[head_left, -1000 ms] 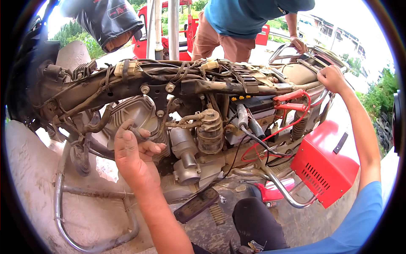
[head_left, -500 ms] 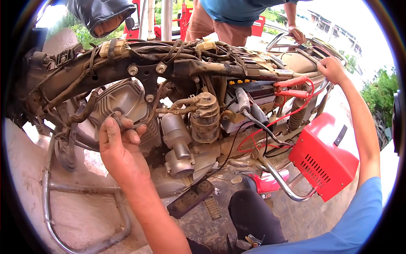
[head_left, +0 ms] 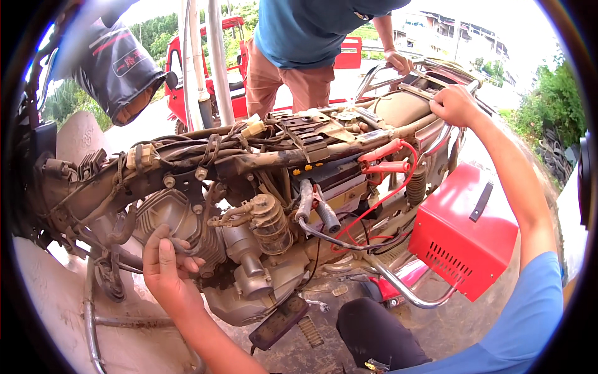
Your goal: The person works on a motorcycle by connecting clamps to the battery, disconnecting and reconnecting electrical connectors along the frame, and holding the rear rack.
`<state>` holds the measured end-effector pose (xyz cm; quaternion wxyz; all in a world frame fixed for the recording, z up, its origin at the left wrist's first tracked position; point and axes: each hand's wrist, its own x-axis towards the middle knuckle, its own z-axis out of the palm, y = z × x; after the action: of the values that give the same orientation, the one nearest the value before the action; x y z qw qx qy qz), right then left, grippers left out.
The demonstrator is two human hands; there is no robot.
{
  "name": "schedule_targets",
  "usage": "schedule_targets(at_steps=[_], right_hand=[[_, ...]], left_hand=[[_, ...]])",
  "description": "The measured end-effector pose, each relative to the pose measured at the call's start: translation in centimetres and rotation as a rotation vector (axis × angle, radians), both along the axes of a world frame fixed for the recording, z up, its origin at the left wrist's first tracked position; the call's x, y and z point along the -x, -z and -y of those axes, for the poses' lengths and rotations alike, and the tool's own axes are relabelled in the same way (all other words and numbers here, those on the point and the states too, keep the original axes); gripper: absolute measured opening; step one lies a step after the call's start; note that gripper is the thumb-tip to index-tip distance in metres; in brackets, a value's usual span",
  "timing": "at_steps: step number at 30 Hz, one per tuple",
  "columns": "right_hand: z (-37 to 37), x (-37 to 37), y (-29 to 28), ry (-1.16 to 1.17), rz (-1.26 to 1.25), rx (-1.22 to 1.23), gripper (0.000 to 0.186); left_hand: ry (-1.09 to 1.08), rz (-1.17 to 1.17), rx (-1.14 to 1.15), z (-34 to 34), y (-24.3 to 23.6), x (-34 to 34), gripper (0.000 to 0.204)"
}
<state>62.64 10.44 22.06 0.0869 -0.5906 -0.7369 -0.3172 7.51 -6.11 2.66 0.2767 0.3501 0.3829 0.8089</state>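
My left hand (head_left: pixel 169 262) is curled beside the engine's finned cylinder head (head_left: pixel 169 212), at a small dark piece that I cannot make out. My right hand (head_left: pixel 453 107) grips the motorcycle's rear metal rail (head_left: pixel 443 134). The seatless, dusty frame (head_left: pixel 339 149) shows bundled wiring and connectors. Below it, clamps with red handles (head_left: pixel 386 167) and clamps with grey-black handles (head_left: pixel 317 206) sit at a battery (head_left: pixel 336 190), cables hanging from them. A red metal box (head_left: pixel 461 234) with slots rests by a chrome bar under my right arm.
Another person (head_left: pixel 293 37) in blue stands across the motorcycle, one hand on the rear rack. A red vehicle (head_left: pixel 177 93) and poles are behind. A black handlebar cover (head_left: pixel 118 68) hangs at upper left. My knee and a pedal (head_left: pixel 280 318) are below.
The view has shifted, so the motorcycle sits lower and further left than half a second ago. My right hand stays on the rear rail; my left stays curled by the cylinder head.
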Motion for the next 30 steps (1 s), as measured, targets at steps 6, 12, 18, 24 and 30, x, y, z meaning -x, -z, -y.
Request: schedule_targets(at_steps=[6,12,18,24,30], right_hand=[[-0.4,-0.3,0.1,-0.103,0.010,-0.032,0.032],[0.0,-0.6,0.0,-0.092,0.011,-0.056,0.034],[-0.5,0.1,0.2,-0.061,0.022,0.002,0.034],[-0.1,-0.5,-0.7,-0.157,-0.035,-0.019,0.032],[-0.8,0.5,-1.7,-0.176,-0.068,0.097,0.029]], left_hand=[[0.008,-0.251,0.028,0.5,-0.4,-1.7,0.034],[-0.012,-0.445,0.078,0.4,-0.9,-3.6,0.047],[-0.137,-0.441,0.172,0.5,-1.3,-4.6,0.053],[-0.423,-0.782,0.362,1.7,-2.7,-4.6,0.051],[-0.598,-0.750,0.414,2.4,-6.1,-6.7,0.019]])
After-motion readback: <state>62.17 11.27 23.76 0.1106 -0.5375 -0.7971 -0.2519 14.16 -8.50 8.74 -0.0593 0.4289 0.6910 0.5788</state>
